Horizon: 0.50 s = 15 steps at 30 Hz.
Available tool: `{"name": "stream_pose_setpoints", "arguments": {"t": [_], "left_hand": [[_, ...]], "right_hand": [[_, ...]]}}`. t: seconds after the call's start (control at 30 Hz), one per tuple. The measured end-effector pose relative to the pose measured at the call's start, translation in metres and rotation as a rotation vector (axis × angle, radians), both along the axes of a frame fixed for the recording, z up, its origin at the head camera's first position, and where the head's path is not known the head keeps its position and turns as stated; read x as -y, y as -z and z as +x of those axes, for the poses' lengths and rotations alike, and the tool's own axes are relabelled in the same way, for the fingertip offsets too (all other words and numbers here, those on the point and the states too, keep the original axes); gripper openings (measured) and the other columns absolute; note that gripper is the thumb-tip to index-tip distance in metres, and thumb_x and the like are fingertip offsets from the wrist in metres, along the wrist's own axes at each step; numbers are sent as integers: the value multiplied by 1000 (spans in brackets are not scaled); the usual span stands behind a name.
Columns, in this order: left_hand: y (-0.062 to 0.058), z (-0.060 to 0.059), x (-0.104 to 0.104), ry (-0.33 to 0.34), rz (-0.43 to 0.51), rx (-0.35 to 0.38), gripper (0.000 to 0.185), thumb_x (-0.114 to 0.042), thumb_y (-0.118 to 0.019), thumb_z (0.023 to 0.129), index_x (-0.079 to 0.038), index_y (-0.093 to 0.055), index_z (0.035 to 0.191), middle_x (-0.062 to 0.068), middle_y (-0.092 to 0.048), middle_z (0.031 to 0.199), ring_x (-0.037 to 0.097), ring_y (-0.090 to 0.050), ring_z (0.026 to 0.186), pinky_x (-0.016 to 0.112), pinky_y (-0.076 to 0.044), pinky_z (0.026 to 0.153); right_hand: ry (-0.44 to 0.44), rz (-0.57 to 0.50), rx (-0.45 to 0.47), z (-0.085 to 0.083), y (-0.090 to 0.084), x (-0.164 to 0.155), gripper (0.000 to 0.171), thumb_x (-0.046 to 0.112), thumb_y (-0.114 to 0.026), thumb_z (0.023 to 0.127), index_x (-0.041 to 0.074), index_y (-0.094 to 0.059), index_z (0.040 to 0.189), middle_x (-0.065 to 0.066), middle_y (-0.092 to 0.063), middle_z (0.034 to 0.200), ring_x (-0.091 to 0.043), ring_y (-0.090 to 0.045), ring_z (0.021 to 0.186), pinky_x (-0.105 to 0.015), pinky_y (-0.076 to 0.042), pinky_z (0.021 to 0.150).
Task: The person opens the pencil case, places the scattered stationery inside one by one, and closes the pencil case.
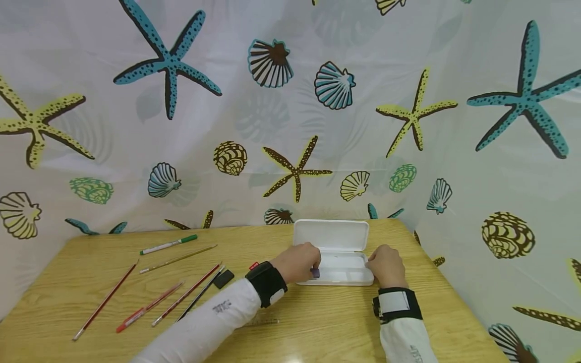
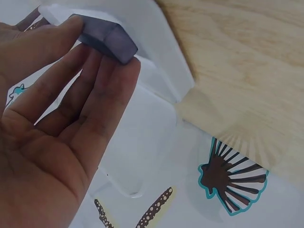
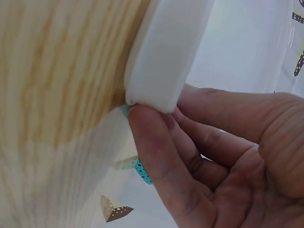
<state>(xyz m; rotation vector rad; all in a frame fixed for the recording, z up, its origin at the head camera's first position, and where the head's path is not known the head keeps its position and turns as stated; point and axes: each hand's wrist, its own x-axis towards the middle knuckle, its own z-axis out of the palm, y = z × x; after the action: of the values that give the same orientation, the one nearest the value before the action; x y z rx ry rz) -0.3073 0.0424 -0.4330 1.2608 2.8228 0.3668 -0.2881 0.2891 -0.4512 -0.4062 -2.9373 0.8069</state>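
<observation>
My left hand [image 1: 297, 262] pinches a small purple eraser [image 1: 314, 273] over the near left corner of the open white pencil case [image 1: 338, 264]. The eraser looks light and slightly soft, best gripped by its flat sides. My right hand [image 1: 386, 264] pinches the case's right end; its long axis runs left-right across the tabletop [image 1: 317, 322], lid hinged away from me.

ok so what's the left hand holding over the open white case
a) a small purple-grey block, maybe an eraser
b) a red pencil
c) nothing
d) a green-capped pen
a, the left hand pinches a small purple-grey block between thumb and fingertips just above the open white case, while the pens and pencils lie untouched on the table further left.
</observation>
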Motion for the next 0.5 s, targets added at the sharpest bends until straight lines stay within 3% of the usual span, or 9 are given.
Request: {"name": "stream_pose_setpoints", "arguments": {"t": [0.27, 0.5], "left_hand": [[8, 0, 1, 8, 15, -2, 4, -11, -82, 89, -9, -78, 89, -2, -72, 83, 7, -55, 67, 18, -47, 66], [9, 1, 1, 8, 19, 1, 13, -11, -82, 89, -11, -72, 80, -7, -59, 71, 8, -51, 64, 19, -42, 62]], "right_hand": [[-3, 1, -3, 1, -1, 0, 10, 1, -72, 87, -7, -72, 81, -15, -67, 76, -29, -62, 69, -38, -51, 59], [-17, 6, -24, 2, -2, 0, 9, 0, -73, 85, -7, -72, 78, -15, -69, 74, -28, -62, 67, -41, -52, 60]]}}
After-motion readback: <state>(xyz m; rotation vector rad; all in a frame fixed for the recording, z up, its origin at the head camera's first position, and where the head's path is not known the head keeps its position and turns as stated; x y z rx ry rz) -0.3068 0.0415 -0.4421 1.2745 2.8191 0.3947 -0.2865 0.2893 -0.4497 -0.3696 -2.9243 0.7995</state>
